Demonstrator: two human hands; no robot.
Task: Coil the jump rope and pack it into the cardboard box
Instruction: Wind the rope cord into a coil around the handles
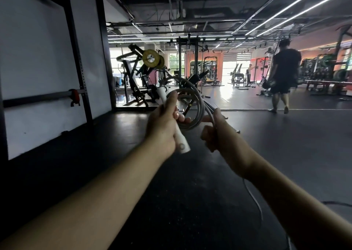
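left hand (162,127) grips white handle (181,139); right hand (221,133) pinches rope coils (192,101).

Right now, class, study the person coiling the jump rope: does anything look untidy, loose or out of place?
Yes. The rope coil is only partly wound: a loose tail trails below the right hand to the dark floor. The left hand grips a white handle. No cardboard box is in view.

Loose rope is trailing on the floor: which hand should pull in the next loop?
Probably the right hand: it pinches the rope strands, and the slack runs beneath it. The left hand is full, gripping the white handle.
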